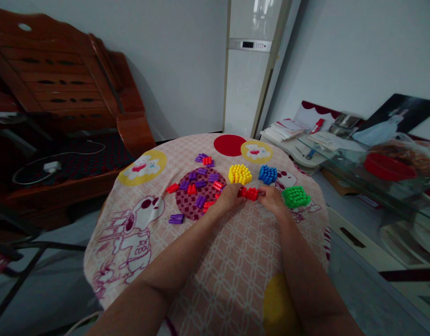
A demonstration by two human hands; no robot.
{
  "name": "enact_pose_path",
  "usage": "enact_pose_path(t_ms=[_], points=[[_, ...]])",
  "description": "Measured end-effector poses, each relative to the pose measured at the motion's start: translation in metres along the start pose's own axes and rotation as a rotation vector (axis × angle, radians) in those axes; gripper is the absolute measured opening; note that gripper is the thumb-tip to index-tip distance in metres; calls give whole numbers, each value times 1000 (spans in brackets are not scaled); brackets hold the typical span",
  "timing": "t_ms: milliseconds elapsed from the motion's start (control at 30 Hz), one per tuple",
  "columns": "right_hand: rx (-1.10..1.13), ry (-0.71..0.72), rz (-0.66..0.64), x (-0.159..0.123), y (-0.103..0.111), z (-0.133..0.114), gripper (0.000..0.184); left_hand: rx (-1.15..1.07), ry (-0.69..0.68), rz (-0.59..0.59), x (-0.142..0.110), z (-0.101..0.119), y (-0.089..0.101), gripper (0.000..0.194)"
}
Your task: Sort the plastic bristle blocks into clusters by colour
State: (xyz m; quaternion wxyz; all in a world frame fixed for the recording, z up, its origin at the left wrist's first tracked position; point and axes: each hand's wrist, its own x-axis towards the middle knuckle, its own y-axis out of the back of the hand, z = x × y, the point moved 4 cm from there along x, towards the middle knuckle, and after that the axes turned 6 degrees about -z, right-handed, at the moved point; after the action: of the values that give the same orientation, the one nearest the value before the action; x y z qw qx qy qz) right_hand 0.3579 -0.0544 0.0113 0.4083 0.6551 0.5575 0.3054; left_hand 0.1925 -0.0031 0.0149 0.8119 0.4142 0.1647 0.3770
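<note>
Small red knobbed plastic blocks (251, 193), joined in a cluster, lie on the cloth between my hands. My left hand (231, 197) has its fingers closed on a red block at the cluster's left end. At the other end, my right hand (272, 199) pinches the cluster's right side. Just beyond stand a yellow block cluster (239, 174) and a blue block cluster (268, 174). A green block cluster (296, 197) sits to the right of my right hand. Loose purple blocks (200, 201) and red blocks (172, 188) are scattered left of my left hand.
A patterned cloth (232, 252) covers the round table. To the right, a glass shelf (355, 163) carries a red bowl (390, 166) and papers. A wooden bench (61, 79) stands at the left, and a white cabinet-like unit (248, 84) behind the table.
</note>
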Motion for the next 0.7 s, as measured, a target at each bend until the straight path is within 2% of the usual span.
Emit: enact_pose_path(t_ms=[200, 333, 400, 467, 600, 700], points=[[-27, 14, 13, 1, -2, 2, 20, -61, -28, 12, 2, -1, -6, 24], [-20, 23, 22, 2, -3, 4, 20, -72, -10, 16, 0, -2, 3, 37], [-7, 18, 21, 3, -4, 6, 22, -61, -16, 54, -3, -7, 19, 45], [0, 19, 28, 3, -5, 8, 22, -27, -2, 113, -7, -18, 43, 44], [-12, 42, 33, 4, -6, 9, 16, 122, 191, 292, -22, -64, 95, 35], [-6, 52, 15, 4, -7, 8, 15, 251, 320, 259, -32, -94, 116, 25]])
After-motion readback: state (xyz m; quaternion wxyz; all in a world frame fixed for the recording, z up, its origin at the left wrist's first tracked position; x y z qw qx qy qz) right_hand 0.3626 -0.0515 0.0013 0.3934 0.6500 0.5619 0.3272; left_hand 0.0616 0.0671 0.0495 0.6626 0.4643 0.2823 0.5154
